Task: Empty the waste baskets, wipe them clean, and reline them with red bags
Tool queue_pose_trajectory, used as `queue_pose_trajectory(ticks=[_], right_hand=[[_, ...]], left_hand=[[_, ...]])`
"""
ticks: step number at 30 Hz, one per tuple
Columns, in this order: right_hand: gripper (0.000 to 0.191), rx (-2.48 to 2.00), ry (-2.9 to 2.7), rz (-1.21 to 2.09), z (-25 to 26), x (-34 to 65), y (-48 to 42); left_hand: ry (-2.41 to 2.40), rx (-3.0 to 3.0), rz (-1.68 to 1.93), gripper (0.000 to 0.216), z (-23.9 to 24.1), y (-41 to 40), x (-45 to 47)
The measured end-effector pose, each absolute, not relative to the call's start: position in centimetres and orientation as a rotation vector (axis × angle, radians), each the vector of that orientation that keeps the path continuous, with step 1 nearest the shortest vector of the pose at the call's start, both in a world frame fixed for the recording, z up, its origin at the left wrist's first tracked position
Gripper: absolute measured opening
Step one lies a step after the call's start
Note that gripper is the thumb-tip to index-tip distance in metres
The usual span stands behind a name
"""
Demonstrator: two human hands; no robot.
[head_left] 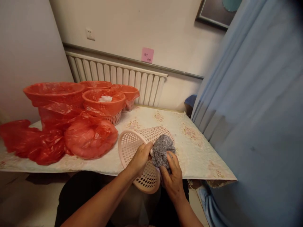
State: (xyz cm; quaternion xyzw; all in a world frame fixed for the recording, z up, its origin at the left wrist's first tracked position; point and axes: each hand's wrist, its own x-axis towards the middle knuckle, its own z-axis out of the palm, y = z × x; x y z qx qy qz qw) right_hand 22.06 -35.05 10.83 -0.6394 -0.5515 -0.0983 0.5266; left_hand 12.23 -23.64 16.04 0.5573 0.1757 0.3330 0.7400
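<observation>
A pink perforated plastic basket (132,146) lies tilted on its side at the near edge of the table (201,154), its opening facing me. My left hand (139,159) is closed on the basket's rim. My right hand (172,178) is closed on a grey speckled cloth (162,149), pressed against the outside of the basket.
Several baskets lined with red plastic bags (104,102) stand at the table's back left, one holding something white. Loose red bags (90,137) lie in front of them. A white radiator (118,75) runs along the wall. A blue curtain (255,110) hangs at the right.
</observation>
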Motion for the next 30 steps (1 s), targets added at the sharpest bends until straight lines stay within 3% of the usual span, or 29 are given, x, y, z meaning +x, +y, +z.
queue_pose_trajectory(ticks=[8, 16, 24, 30], right_hand=[[0.035, -1.614, -0.864, -0.434, 10.5, 26.4, -32.1], [0.027, -1.722, -1.208, -0.516, 8.7, 27.9, -30.0], [0.042, -1.639, -1.107, -0.5, 7.9, 27.7, -28.0], [0.046, -1.504, -1.367, -0.395, 10.8, 22.5, -27.0]], left_hand=[[0.373, 1.674, 0.56, 0.033, 17.5, -21.1, 10.9], [0.601, 1.629, 0.812, 0.04, 13.2, -21.0, 10.6], [0.493, 1.818, 0.738, 0.043, 10.1, -22.5, 10.0], [0.444, 1.857, 0.695, 0.044, 10.2, -21.5, 9.5]])
